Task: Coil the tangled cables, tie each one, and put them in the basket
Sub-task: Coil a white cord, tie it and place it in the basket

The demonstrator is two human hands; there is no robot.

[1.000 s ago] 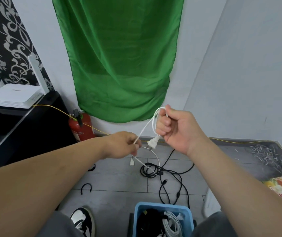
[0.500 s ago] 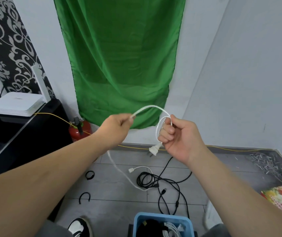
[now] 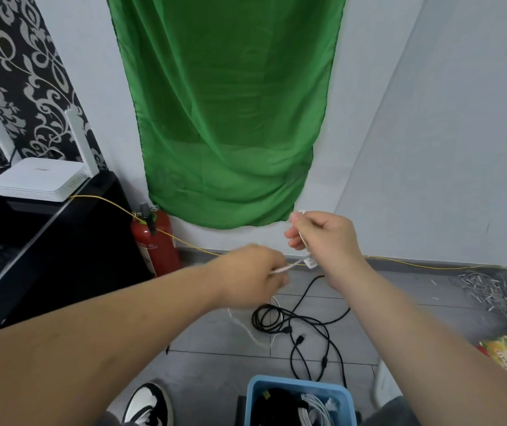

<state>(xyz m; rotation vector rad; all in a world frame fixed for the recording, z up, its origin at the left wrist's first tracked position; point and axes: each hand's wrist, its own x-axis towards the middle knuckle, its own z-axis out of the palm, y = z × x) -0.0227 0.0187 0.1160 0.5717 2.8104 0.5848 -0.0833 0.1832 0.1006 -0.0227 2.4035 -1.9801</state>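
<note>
Now | left hand point(image 3: 246, 273) — fingers curled, pinching white cable point(image 3: 293, 265) | right hand point(image 3: 327, 241) — curled round same cable

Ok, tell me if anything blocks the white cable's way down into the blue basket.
Nothing visible does. The white cable stretches between left hand and right hand; the basket below is open-topped. The cable's tail trails by the black cable on the floor.

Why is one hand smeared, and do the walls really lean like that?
Head view: the left hand and the white cable it pinches are smeared by motion; the right hand is crisper. Head view too: the wide lens tilts the walls; light is soft, without glare.
</note>
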